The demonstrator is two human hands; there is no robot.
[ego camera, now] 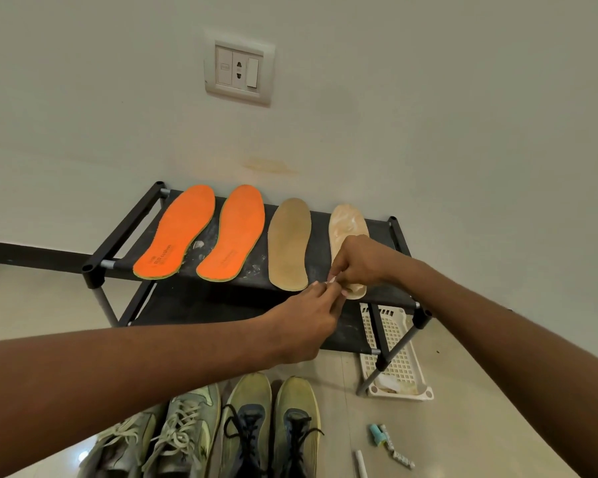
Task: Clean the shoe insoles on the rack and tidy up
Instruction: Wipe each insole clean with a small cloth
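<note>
Four insoles lie side by side on the top shelf of a black shoe rack (125, 232): two orange ones (176, 232) (233, 234), a tan one (289, 243) and a pale cream one (347, 222) at the right. My right hand (356, 262) rests over the heel end of the cream insole, its fingers pinching a small white scrap (332, 280). My left hand (308, 322) reaches up from the lower left and its fingertips pinch the same scrap. The heel of the cream insole is partly hidden by my hands.
White flecks dust the shelf between the insoles. A white perforated basket (399, 353) lies on the floor under the rack's right end. Two pairs of sneakers (242, 429) stand in front. Small tubes and a white stick (384, 443) lie on the floor at right.
</note>
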